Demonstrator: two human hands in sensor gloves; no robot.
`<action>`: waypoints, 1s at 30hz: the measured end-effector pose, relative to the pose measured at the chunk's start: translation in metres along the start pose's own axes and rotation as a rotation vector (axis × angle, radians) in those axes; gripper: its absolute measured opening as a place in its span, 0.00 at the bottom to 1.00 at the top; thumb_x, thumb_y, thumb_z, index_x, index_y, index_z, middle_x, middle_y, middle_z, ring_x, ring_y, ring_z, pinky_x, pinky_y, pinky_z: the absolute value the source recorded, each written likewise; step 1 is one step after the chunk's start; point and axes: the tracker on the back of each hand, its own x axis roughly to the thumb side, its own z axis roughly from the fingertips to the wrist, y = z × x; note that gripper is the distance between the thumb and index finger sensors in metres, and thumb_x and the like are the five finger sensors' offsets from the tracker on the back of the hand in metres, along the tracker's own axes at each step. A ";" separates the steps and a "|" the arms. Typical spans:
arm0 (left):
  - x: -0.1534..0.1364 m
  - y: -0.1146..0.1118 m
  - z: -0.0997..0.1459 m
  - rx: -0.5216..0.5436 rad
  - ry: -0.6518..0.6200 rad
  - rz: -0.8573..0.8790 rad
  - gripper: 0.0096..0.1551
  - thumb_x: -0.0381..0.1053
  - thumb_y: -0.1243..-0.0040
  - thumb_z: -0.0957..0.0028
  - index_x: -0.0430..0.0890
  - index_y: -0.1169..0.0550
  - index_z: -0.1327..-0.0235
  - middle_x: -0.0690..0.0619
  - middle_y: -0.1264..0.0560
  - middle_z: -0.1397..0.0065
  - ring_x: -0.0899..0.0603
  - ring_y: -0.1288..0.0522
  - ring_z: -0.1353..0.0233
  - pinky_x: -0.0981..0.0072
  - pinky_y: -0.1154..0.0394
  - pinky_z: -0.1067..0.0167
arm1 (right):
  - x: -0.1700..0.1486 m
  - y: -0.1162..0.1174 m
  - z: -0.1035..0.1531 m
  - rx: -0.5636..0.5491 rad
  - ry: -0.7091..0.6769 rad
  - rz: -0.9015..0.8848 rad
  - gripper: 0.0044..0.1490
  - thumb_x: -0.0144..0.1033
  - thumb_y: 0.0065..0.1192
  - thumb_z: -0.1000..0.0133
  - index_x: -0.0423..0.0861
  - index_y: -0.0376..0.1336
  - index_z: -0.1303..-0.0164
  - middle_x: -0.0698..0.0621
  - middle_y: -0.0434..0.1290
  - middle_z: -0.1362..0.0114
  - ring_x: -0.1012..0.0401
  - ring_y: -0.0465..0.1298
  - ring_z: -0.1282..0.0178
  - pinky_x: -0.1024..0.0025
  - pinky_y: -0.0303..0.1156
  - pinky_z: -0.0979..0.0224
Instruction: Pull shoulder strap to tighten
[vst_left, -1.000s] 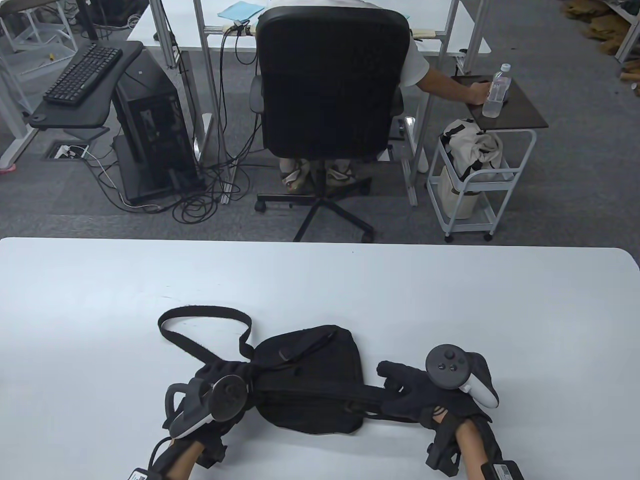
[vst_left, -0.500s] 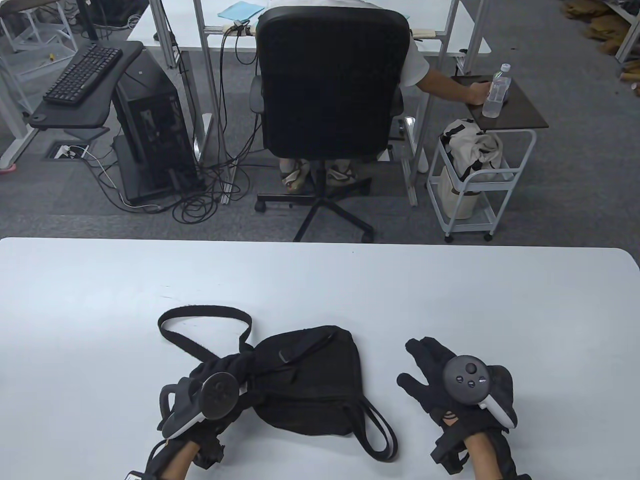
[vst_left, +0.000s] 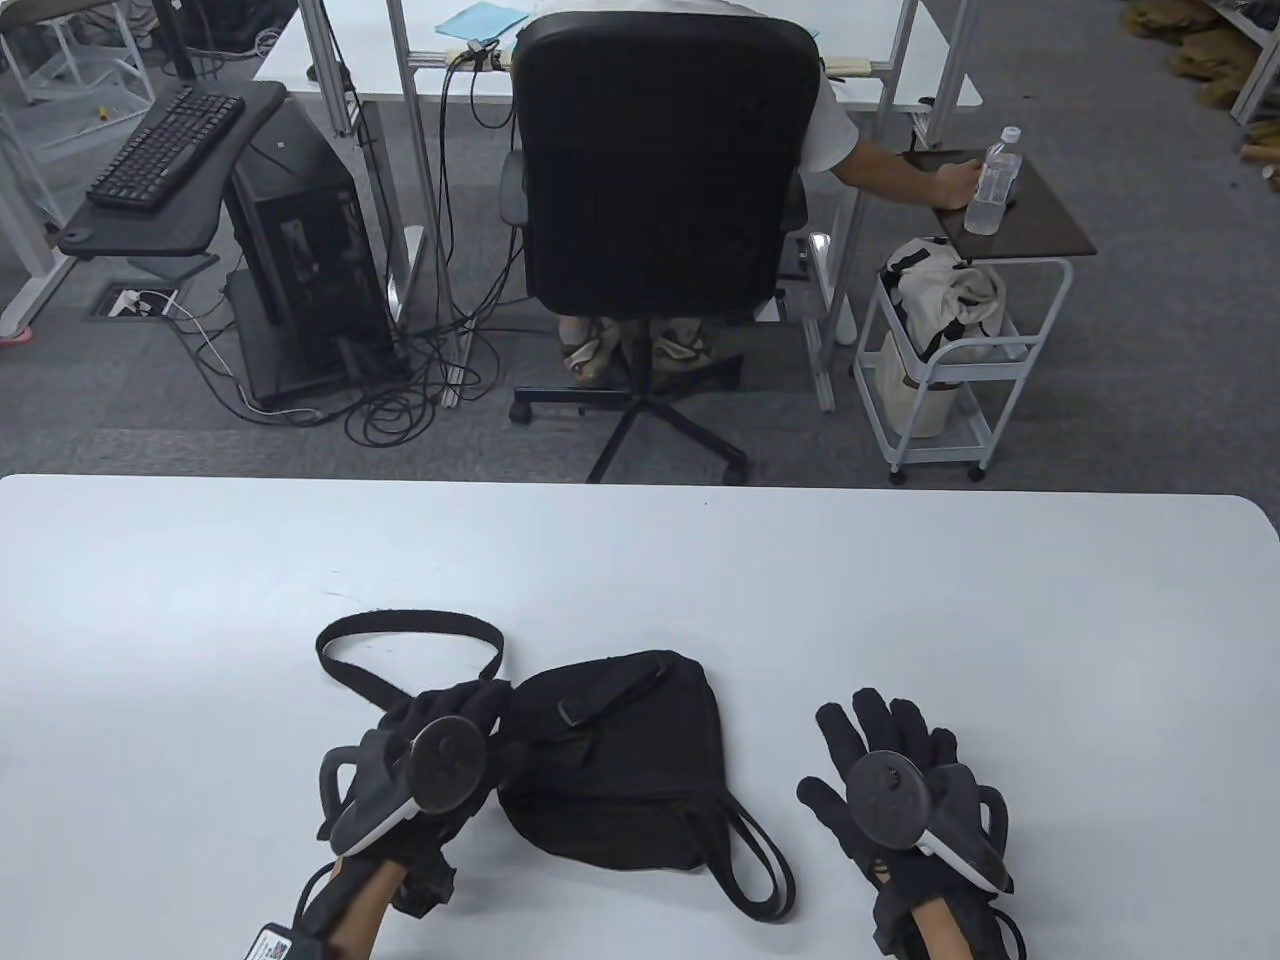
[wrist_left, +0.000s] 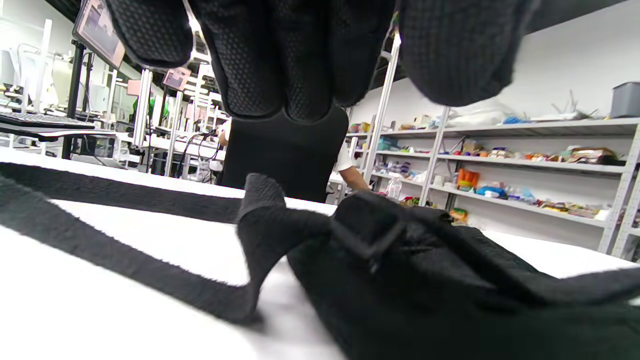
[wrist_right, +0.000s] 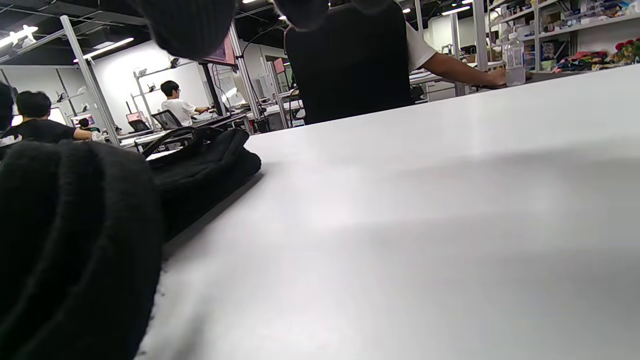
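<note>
Released, right hand (vst_left: 890, 790) lies flat right of bag (vst_left: 620, 760); left hand (vst_left: 440, 740) touches shoulder strap (vst_left: 400, 640).

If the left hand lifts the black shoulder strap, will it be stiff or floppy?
The black woven shoulder strap is probably floppy: it lies in a loose loop on the white table and folds near the black fabric bag. It would likely drag the limp-looking bag along.

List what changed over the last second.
The right hand let go of the strap loop and drew off to the right; it now lies open on the table. The loop fell slack beside the bag. The left hand shifted slightly at the bag's left end.
</note>
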 end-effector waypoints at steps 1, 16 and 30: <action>0.006 0.002 -0.008 -0.028 0.004 -0.015 0.41 0.67 0.41 0.48 0.53 0.31 0.20 0.52 0.29 0.18 0.41 0.27 0.20 0.37 0.35 0.23 | 0.000 0.001 0.000 0.002 0.000 -0.002 0.47 0.55 0.57 0.42 0.49 0.50 0.15 0.36 0.46 0.11 0.32 0.48 0.17 0.25 0.43 0.25; 0.073 -0.060 -0.093 -0.438 0.105 -0.425 0.43 0.67 0.40 0.50 0.49 0.29 0.23 0.48 0.26 0.24 0.40 0.23 0.28 0.44 0.28 0.29 | -0.001 0.003 0.002 0.025 -0.022 -0.027 0.46 0.55 0.57 0.42 0.49 0.52 0.15 0.36 0.50 0.12 0.33 0.52 0.18 0.26 0.47 0.25; 0.069 -0.037 -0.076 -0.182 0.045 -0.306 0.39 0.65 0.37 0.50 0.49 0.27 0.27 0.50 0.22 0.27 0.44 0.18 0.30 0.46 0.23 0.32 | 0.001 0.007 -0.001 0.039 -0.042 -0.037 0.44 0.54 0.57 0.42 0.49 0.53 0.16 0.37 0.53 0.13 0.33 0.55 0.18 0.26 0.49 0.25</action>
